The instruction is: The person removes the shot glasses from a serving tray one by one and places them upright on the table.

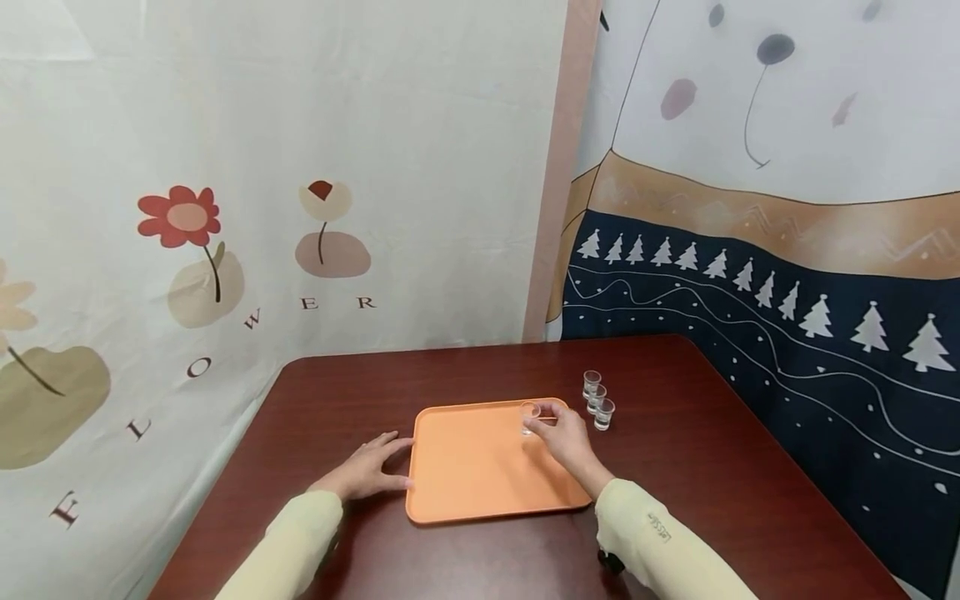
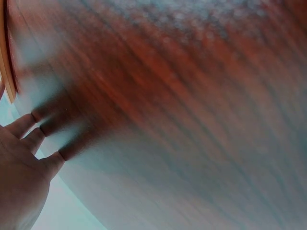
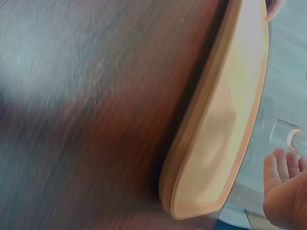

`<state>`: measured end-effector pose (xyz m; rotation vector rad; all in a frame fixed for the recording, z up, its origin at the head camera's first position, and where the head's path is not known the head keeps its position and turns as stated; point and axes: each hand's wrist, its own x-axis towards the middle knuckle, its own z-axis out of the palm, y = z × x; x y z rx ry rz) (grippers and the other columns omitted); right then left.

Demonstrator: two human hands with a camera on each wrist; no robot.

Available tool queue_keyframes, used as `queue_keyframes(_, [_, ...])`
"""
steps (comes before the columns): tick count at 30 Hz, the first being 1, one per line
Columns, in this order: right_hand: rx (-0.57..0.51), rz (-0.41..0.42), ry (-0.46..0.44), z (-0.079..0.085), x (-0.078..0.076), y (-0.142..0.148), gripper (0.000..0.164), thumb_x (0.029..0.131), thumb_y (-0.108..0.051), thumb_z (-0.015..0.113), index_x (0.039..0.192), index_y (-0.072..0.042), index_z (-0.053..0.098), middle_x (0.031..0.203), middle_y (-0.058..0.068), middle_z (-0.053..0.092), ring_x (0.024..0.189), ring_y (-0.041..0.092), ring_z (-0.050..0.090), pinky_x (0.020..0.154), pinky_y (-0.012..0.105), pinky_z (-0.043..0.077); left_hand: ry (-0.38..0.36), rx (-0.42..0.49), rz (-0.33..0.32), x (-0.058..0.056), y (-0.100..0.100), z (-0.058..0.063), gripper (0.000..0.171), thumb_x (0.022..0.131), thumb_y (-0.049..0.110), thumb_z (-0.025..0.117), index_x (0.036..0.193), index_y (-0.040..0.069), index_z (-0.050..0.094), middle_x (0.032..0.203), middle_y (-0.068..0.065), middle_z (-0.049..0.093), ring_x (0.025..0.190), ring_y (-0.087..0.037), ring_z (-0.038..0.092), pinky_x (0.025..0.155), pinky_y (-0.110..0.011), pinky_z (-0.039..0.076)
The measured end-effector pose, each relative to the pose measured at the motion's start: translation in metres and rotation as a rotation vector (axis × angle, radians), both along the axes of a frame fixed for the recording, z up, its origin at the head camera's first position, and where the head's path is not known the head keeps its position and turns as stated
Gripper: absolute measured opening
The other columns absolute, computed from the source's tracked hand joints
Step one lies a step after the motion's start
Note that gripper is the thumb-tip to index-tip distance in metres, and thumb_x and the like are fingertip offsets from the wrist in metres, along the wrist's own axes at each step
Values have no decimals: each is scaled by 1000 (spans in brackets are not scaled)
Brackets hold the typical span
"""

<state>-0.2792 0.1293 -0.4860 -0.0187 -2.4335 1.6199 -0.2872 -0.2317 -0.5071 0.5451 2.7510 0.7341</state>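
My right hand (image 1: 566, 437) pinches a small clear shot glass (image 1: 528, 425) between thumb and fingers, above the far right part of an orange tray (image 1: 465, 467). The right wrist view shows the shot glass (image 3: 281, 132) at the right edge, off the tray. At the tray's left edge my left hand (image 1: 366, 472) rests with thumb and fingers spread, fingertips touching the rim. Several fingers of the left hand (image 2: 21, 167) lie on the wood in the left wrist view. Right of the tray, three more shot glasses (image 1: 596, 400) stand upright in a row.
Under everything is a dark reddish-brown wooden table (image 1: 360, 392). Behind it hangs a pale cloth (image 1: 427, 208) with printed flowers and letters. A dark cloth (image 1: 750, 333) with white trees hangs along the right side.
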Motion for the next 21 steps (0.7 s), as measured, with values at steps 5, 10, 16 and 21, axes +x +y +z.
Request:
queue_keyframes(5, [-53, -41, 16, 3, 0, 17, 29, 86, -15, 79, 110, -2, 69, 98, 9, 71, 92, 25, 70, 71, 29, 54, 12, -4, -15, -2, 0, 0, 84, 80, 53, 78, 148, 16, 48, 155, -26, 31, 141, -51, 25, 113, -65, 18])
queue_keyframes(10, [-54, -120, -10, 3, 5, 36, 30, 86, -19, 80, 108, -2, 68, 97, 9, 69, 91, 21, 67, 69, 24, 52, 18, 8, -21, -2, 0, 1, 84, 79, 53, 79, 148, 15, 48, 154, -26, 31, 141, -52, 25, 112, -66, 18])
queue_keyframes(16, [28, -230, -3, 0, 11, 61, 33, 83, -22, 81, 109, -3, 70, 99, 11, 73, 92, 24, 68, 72, 25, 52, 5, 5, -13, -1, 0, 0, 84, 79, 54, 78, 148, 16, 48, 155, -26, 31, 141, -52, 24, 111, -67, 19])
queue_keyframes(21, [48, -279, -11, -4, 16, 81, 37, 85, -24, 80, 113, -3, 69, 103, 14, 73, 95, 27, 68, 74, 27, 50, 5, 4, -19, -2, -1, -2, 84, 79, 55, 78, 148, 17, 48, 155, -26, 31, 141, -52, 25, 111, -67, 19])
